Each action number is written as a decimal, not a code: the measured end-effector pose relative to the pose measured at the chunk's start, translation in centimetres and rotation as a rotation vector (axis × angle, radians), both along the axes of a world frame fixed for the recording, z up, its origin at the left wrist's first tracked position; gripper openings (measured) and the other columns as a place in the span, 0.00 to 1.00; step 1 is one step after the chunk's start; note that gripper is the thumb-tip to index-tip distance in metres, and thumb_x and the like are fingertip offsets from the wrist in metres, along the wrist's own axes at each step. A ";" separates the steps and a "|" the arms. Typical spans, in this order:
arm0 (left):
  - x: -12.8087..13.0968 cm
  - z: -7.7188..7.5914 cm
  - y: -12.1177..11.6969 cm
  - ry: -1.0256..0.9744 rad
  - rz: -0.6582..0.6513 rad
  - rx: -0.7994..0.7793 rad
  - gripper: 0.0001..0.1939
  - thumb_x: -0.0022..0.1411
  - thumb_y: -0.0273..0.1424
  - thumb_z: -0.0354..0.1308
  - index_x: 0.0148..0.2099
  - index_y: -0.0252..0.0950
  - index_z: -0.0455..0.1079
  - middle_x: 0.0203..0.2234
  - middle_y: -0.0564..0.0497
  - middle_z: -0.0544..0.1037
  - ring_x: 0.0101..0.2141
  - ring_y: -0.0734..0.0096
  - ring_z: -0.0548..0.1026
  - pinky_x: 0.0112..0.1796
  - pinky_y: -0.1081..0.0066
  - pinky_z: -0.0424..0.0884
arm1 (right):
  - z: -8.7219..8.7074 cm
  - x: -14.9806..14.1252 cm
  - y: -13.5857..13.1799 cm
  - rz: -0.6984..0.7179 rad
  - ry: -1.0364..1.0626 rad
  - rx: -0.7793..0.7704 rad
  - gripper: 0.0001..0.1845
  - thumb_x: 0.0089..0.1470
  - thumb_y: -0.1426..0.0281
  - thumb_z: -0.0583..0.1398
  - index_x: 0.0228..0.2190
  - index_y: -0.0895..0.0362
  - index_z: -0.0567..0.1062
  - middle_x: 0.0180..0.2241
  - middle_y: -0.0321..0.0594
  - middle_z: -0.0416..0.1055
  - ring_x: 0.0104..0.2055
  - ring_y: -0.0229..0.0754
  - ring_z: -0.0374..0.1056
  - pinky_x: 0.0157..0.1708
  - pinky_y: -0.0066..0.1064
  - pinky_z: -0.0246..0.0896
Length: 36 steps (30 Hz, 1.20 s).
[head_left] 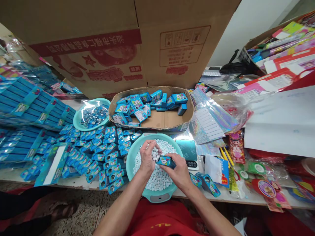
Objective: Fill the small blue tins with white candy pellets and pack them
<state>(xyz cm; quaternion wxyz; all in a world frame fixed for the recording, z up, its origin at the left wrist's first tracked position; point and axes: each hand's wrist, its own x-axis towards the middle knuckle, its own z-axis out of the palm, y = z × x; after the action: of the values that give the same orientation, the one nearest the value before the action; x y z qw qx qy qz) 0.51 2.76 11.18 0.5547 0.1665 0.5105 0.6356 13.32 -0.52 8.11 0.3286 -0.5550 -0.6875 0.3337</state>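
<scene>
Small pale candies fill a turquoise basin (131, 157) in front of me. Over it, my left hand (147, 155) is closed around several white candies (155, 153). These are at the end of a small blue candy box (164, 160), which my right hand (176, 172) grips, tilted toward the left. Whether any candies are inside this box is hidden. Left of the basin stand many similar blue boxes (112, 164) in rows, several with a round hole in the top. Two more blue boxes (209, 184) lie right of the basin.
Behind the basin, a cut-down cardboard tray (167, 123) holds more blue boxes. A smaller turquoise bowl (76, 119) contains shiny round pieces. A digital scale (193, 164) sits right, near holographic sheets (209, 126). Stacked blue packs (31, 105) stand left; a large carton (152, 42) rises behind.
</scene>
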 end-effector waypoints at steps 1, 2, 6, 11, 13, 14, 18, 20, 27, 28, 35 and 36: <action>0.0 0.0 0.0 0.006 0.003 0.006 0.12 0.51 0.37 0.60 0.26 0.35 0.63 0.18 0.56 0.68 0.19 0.76 0.68 0.24 0.74 0.65 | 0.0 0.0 0.0 -0.001 0.004 -0.011 0.15 0.44 0.63 0.65 0.36 0.54 0.73 0.36 0.41 0.74 0.40 0.49 0.69 0.41 0.39 0.59; 0.0 0.0 0.0 0.009 0.006 0.011 0.12 0.51 0.37 0.60 0.26 0.35 0.63 0.18 0.56 0.68 0.20 0.76 0.68 0.24 0.74 0.65 | 0.1 0.0 0.0 0.000 0.011 -0.021 0.15 0.44 0.64 0.65 0.36 0.54 0.73 0.36 0.41 0.74 0.41 0.49 0.69 0.41 0.40 0.59; 0.1 0.0 -0.1 0.024 -0.007 0.018 0.15 0.52 0.39 0.60 0.22 0.35 0.63 0.16 0.56 0.67 0.20 0.75 0.69 0.26 0.73 0.66 | 0.2 0.0 0.1 -0.011 0.026 -0.031 0.16 0.44 0.65 0.66 0.36 0.54 0.72 0.36 0.41 0.74 0.41 0.49 0.68 0.41 0.40 0.59; 0.0 -0.1 -0.2 0.116 0.019 0.042 0.15 0.53 0.38 0.59 0.21 0.34 0.64 0.19 0.54 0.70 0.22 0.75 0.70 0.29 0.72 0.67 | 0.4 0.0 0.1 -0.020 0.028 -0.015 0.18 0.42 0.66 0.67 0.37 0.54 0.72 0.37 0.40 0.73 0.41 0.49 0.67 0.42 0.40 0.58; 0.1 -0.1 -0.2 0.100 0.021 0.019 0.13 0.53 0.38 0.60 0.25 0.35 0.67 0.20 0.54 0.70 0.22 0.75 0.70 0.28 0.72 0.66 | 0.4 0.0 0.1 -0.022 0.024 -0.014 0.18 0.42 0.67 0.67 0.37 0.54 0.72 0.37 0.40 0.73 0.41 0.49 0.68 0.41 0.39 0.59; 0.1 -0.1 -0.2 0.084 0.018 0.006 0.12 0.52 0.38 0.60 0.26 0.35 0.67 0.21 0.55 0.71 0.23 0.74 0.71 0.28 0.72 0.67 | 0.4 0.0 0.0 -0.024 0.023 -0.018 0.18 0.42 0.67 0.67 0.37 0.54 0.72 0.37 0.40 0.73 0.41 0.49 0.68 0.41 0.39 0.59; 0.2 0.0 -0.3 0.094 0.009 0.021 0.13 0.54 0.38 0.59 0.25 0.34 0.66 0.18 0.55 0.69 0.22 0.75 0.70 0.28 0.73 0.67 | 0.4 -0.1 -0.3 -0.017 0.024 -0.030 0.17 0.42 0.67 0.67 0.37 0.54 0.72 0.36 0.40 0.74 0.41 0.48 0.68 0.41 0.39 0.59; 0.3 0.2 -0.4 0.110 0.012 0.037 0.13 0.54 0.38 0.59 0.26 0.34 0.66 0.17 0.56 0.68 0.20 0.76 0.69 0.27 0.73 0.66 | 0.6 -0.2 -0.3 -0.009 0.025 -0.022 0.17 0.42 0.67 0.67 0.37 0.53 0.72 0.37 0.40 0.74 0.41 0.48 0.68 0.42 0.40 0.59; 0.4 0.3 -0.4 0.106 -0.020 0.012 0.12 0.53 0.38 0.60 0.29 0.35 0.67 0.19 0.55 0.70 0.20 0.76 0.69 0.25 0.75 0.65 | 0.7 -0.2 -0.1 -0.024 0.055 -0.054 0.15 0.43 0.67 0.66 0.36 0.53 0.73 0.36 0.39 0.74 0.40 0.48 0.68 0.40 0.39 0.60; 0.4 0.2 -0.5 0.102 -0.036 0.016 0.11 0.53 0.38 0.59 0.29 0.35 0.67 0.19 0.55 0.70 0.19 0.76 0.69 0.25 0.75 0.65 | 0.7 -0.2 -0.1 -0.024 0.061 -0.059 0.15 0.43 0.67 0.66 0.36 0.53 0.73 0.36 0.39 0.74 0.40 0.48 0.68 0.41 0.39 0.60; 0.2 0.2 -0.5 0.141 -0.073 0.030 0.11 0.54 0.38 0.59 0.29 0.35 0.67 0.17 0.55 0.70 0.19 0.76 0.69 0.24 0.75 0.63 | 0.8 -0.1 -0.1 -0.026 0.101 -0.055 0.15 0.44 0.67 0.66 0.37 0.52 0.73 0.36 0.40 0.74 0.41 0.48 0.68 0.41 0.39 0.59; 0.1 0.3 -0.4 0.146 -0.092 0.036 0.11 0.54 0.39 0.58 0.30 0.35 0.67 0.17 0.55 0.70 0.19 0.76 0.69 0.23 0.76 0.62 | 0.8 -0.1 -0.2 -0.021 0.104 -0.049 0.15 0.44 0.67 0.66 0.37 0.52 0.73 0.37 0.40 0.74 0.41 0.48 0.68 0.42 0.39 0.59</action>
<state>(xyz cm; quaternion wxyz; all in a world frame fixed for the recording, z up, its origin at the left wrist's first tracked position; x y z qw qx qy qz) 0.61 2.34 11.46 0.5416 0.2455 0.5299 0.6047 13.23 -0.68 8.91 0.3536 -0.5519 -0.6552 0.3756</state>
